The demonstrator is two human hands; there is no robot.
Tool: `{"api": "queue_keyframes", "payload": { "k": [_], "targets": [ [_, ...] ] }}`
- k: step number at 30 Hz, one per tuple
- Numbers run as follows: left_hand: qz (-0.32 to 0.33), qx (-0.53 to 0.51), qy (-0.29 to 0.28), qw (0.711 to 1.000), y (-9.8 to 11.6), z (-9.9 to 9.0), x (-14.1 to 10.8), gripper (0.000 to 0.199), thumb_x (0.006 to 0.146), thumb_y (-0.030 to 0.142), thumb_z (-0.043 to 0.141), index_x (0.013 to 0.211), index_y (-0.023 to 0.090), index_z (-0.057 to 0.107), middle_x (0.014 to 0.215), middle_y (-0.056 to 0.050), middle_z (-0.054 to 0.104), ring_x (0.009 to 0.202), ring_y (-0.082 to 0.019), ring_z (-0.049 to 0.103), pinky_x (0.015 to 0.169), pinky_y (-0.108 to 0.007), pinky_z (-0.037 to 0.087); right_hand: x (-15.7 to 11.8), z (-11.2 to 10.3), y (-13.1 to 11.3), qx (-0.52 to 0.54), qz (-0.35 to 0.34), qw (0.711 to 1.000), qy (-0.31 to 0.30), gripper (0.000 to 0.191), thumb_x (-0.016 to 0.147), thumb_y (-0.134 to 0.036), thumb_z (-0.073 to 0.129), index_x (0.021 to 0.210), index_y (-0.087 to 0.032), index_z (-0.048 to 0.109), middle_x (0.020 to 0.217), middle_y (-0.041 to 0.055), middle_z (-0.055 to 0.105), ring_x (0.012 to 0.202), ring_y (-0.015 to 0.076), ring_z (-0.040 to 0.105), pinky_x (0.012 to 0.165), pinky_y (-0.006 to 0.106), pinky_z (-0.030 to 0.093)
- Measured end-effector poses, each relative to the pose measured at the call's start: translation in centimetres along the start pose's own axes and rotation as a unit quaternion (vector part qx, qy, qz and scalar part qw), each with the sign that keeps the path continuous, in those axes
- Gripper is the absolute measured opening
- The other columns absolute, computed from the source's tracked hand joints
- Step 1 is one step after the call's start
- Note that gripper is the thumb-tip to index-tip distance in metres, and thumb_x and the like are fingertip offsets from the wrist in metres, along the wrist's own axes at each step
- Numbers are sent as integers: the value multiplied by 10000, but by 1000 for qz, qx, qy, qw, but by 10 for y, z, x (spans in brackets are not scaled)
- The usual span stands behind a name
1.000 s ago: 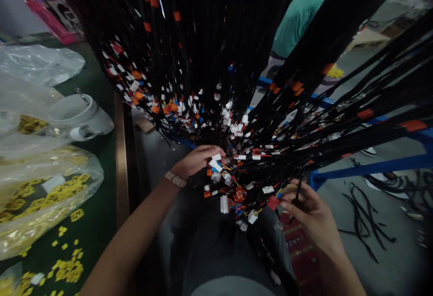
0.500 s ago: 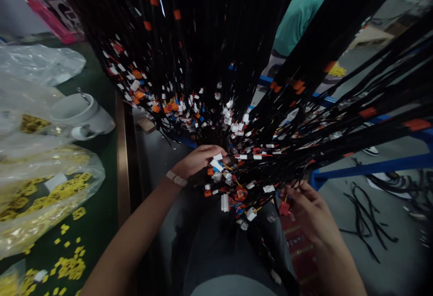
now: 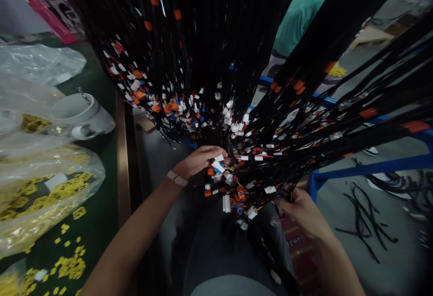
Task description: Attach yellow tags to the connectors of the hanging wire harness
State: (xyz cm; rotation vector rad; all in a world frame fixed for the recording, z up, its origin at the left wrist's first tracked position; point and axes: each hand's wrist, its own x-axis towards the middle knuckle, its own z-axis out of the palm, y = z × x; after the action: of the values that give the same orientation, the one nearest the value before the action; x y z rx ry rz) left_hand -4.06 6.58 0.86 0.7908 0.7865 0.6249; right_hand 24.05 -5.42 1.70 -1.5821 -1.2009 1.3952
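Observation:
Hanging black wire harnesses (image 3: 216, 30) fill the middle, their lower ends crowded with white, orange and blue connectors. My left hand (image 3: 199, 158), with a pale strap on its wrist, is closed at the near bundle, thumb and fingers around white connectors (image 3: 218, 164) and thin wires. On the right, my right hand (image 3: 297, 203) pinches at black wires of the same bundle; what lies between its fingertips is too dark to make out fully. Between the hands hang more connectors, among them a white one (image 3: 226, 203) and an orange one (image 3: 241, 193).
At left a green-topped table (image 3: 98, 224) carries a clear bag (image 3: 81, 152) of yellow pieces, loose yellow pieces (image 3: 71, 264) and a white mug (image 3: 81, 113). A blue frame (image 3: 365, 168) stands right. Behind is a person in a green top (image 3: 297, 21). Black cables (image 3: 363, 219) lie on the floor.
My right hand has shifted slightly left and inward to the wires, and the red connector beside it is no longer visible. My left hand stays nearly in place.

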Motion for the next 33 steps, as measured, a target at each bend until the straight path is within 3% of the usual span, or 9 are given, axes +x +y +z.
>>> {"api": "queue_keyframes", "payload": {
  "k": [3, 6, 14, 19, 26, 33],
  "targets": [
    [2, -1, 7, 1000, 0, -1, 1, 296, 729, 371, 689, 884, 121, 649, 824, -108, 708, 786, -191, 669, 673, -270, 512, 2, 5, -4, 8, -7, 999, -53, 242, 673, -318, 719, 884, -207, 676, 845, 41, 714, 835, 252, 661, 753, 352, 527],
    [9, 3, 9, 1000, -1, -4, 2, 303, 726, 373, 692, 886, 118, 648, 825, -107, 708, 786, -191, 670, 679, -270, 506, 0, 10, -11, 6, 8, 997, -83, 309, 685, -334, 722, 953, -195, 658, 911, 64, 716, 879, 263, 657, 783, 376, 525],
    [16, 10, 2, 1000, -3, -5, 4, 284, 747, 375, 670, 882, 126, 651, 822, -102, 703, 819, -196, 665, 711, -280, 495, 1, 20, -15, -112, -45, 993, -5, 342, 595, -296, 767, 886, -179, 633, 869, 39, 698, 808, 236, 632, 719, 355, 522],
    [16, 14, 1, 1000, -3, -5, 4, 288, 749, 371, 668, 886, 117, 651, 819, -104, 701, 789, -185, 663, 695, -268, 487, 2, 16, -8, -83, -24, 995, -58, 324, 613, -237, 734, 897, -195, 584, 818, 15, 680, 733, 202, 625, 618, 301, 519],
    [-7, -3, 6, 1000, -3, -4, 3, 296, 730, 370, 688, 888, 123, 644, 822, -100, 708, 739, -174, 661, 660, -268, 498, -2, 12, -7, -3, -12, 993, -116, 473, 638, -287, 761, 1054, -195, 557, 1067, 71, 668, 987, 260, 611, 850, 388, 504],
    [3, 19, 8, 1000, 0, -1, 1, 287, 745, 377, 671, 865, 117, 651, 819, -98, 695, 767, -176, 656, 672, -261, 491, -3, 6, -3, -9, -14, 992, -126, 395, 664, -294, 737, 1022, -199, 601, 1019, 55, 687, 931, 250, 626, 842, 387, 504]
  ]
}}
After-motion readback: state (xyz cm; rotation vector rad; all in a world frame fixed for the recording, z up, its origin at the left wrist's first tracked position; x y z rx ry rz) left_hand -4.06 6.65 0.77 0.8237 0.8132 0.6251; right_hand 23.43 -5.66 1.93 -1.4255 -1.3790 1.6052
